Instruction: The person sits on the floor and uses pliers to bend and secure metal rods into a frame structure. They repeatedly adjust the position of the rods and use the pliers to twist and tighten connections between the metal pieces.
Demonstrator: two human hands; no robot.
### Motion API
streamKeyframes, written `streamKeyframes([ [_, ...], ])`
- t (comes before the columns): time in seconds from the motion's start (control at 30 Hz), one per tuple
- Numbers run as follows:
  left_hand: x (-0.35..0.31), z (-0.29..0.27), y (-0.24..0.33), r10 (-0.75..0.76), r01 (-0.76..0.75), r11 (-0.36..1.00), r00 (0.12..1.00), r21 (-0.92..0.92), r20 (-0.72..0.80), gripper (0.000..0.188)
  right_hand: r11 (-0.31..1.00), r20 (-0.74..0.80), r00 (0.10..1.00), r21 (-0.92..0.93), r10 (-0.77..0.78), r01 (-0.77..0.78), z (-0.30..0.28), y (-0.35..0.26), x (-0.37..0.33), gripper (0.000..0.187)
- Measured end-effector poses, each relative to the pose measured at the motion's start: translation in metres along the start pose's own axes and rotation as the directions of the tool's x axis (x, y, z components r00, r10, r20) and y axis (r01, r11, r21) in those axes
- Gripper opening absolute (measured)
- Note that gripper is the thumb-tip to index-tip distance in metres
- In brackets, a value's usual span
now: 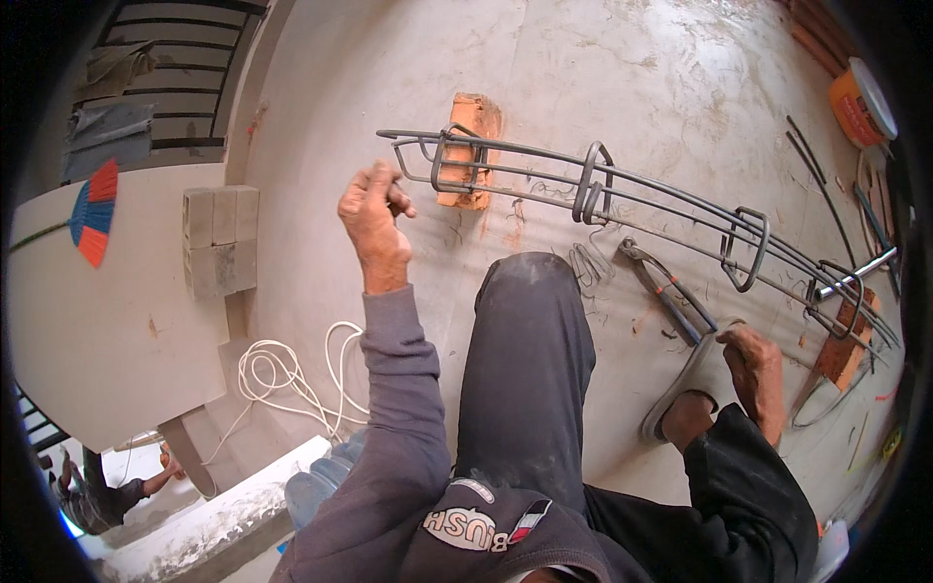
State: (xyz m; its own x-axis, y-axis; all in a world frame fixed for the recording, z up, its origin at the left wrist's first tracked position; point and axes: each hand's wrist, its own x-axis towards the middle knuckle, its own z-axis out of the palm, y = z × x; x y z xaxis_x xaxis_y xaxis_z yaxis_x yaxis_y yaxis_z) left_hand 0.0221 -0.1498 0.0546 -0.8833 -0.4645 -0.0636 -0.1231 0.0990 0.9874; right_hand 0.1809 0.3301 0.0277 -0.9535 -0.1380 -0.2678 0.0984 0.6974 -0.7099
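A long cage of steel bars with bent stirrups (591, 185) spans the floor from left to right. A brick (468, 194) props up its left end, and another brick (844, 355) supports the right. My left hand (377, 223) is raised beside the left end, its fingers curled; whether they pinch anything cannot be seen. Pincers with dark handles (671, 291) lie angled below the cage, jaws toward the bars. My right hand (753, 364) hangs by my shoe, fingers bent in close to the handle ends. Whether it grips them is unclear. Tie wires (588, 264) lie near the pincers.
An orange bucket with a white rim (863, 105) stands at the far right, near loose rods (821, 175) and a metal tube (860, 272). Leftward are grey blocks (221, 238), a white cable (272, 374) and a red-blue broom (94, 214). Another person (102, 491) is at lower left.
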Motion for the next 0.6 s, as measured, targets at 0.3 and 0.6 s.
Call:
streamKeyframes([
  [0.3,0.069,-0.027,-0.079,0.275,-0.183,0.815,0.958,0.55,-0.088,0.021,0.948,-0.047,0.96,-0.175,-0.277,0.265,0.011,-0.017,0.029,0.018],
  [0.6,0.06,0.011,-0.079,0.174,-0.152,0.714,0.984,0.684,0.036,0.02,0.938,-0.059,0.956,-0.222,-0.286,0.267,0.02,-0.013,0.028,0.017],
])
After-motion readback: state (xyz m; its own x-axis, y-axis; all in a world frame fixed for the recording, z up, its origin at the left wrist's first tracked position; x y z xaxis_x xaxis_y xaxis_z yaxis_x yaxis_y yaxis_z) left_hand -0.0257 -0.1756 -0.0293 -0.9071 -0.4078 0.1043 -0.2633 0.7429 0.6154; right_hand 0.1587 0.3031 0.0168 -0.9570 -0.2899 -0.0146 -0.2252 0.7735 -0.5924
